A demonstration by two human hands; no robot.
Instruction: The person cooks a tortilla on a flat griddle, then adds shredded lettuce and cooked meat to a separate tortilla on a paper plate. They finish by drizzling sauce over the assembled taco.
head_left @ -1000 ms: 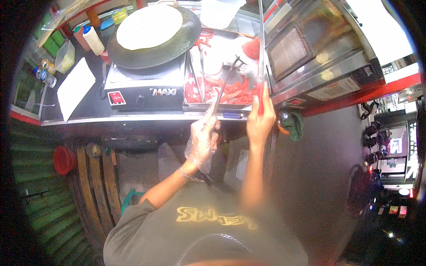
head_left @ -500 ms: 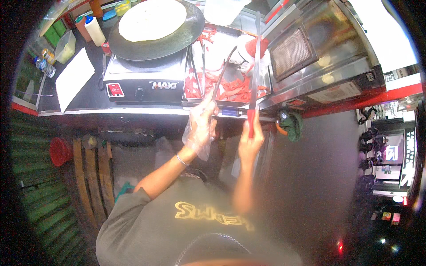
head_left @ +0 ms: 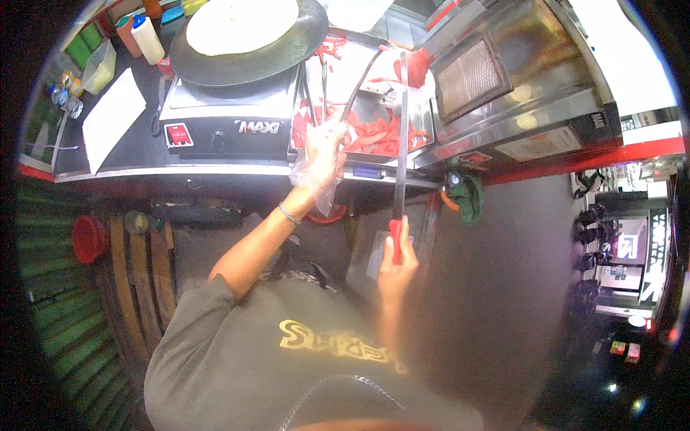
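My left hand [head_left: 325, 151], in a clear plastic glove, is closed around a long, slim, curved dark tool [head_left: 361, 85], possibly tongs. The tool's tip reaches up to a red lump of meat [head_left: 415, 66] above the tray. In my bare right hand [head_left: 399, 260] is a long knife [head_left: 402, 136] by its red handle, blade pointing away from me and passing in front of the meat. Below lies a metal tray [head_left: 430, 138] holding shredded red meat strips [head_left: 374, 136].
Left of the tray, a hotplate [head_left: 215, 135] carries a round black pan [head_left: 305, 47] with a white flatbread [head_left: 241, 27]. Two squeeze bottles [head_left: 148, 42], a white sheet [head_left: 115, 118] and a plastic tub [head_left: 98, 68] stand further left. A metal grill unit [head_left: 471, 79] is at right.
My right hand has drawn the knife back toward me, its blade now more upright in the picture. My left hand has moved slightly forward, with the tool's tip closer to the meat.
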